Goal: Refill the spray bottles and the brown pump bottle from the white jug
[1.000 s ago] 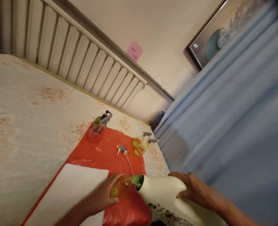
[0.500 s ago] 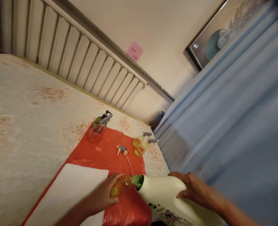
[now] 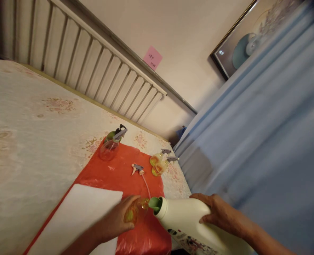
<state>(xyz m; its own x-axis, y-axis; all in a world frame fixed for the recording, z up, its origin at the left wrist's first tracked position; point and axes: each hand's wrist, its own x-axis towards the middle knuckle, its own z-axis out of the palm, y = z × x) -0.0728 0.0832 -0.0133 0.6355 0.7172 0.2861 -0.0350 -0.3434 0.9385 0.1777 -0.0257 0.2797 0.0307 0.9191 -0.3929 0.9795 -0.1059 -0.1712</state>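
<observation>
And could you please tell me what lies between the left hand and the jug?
A clear bottle, held in the left hand, neck towards the green spout of the jug; the head view shows it.

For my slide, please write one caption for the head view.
Left hand holds a clear bottle; right hand holds a tilted cream jug, green spout at the bottle's mouth.

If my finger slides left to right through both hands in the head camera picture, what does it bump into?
Flat white sheet → left hand → small clear bottle → green spout → big pale jug → right hand.
</observation>
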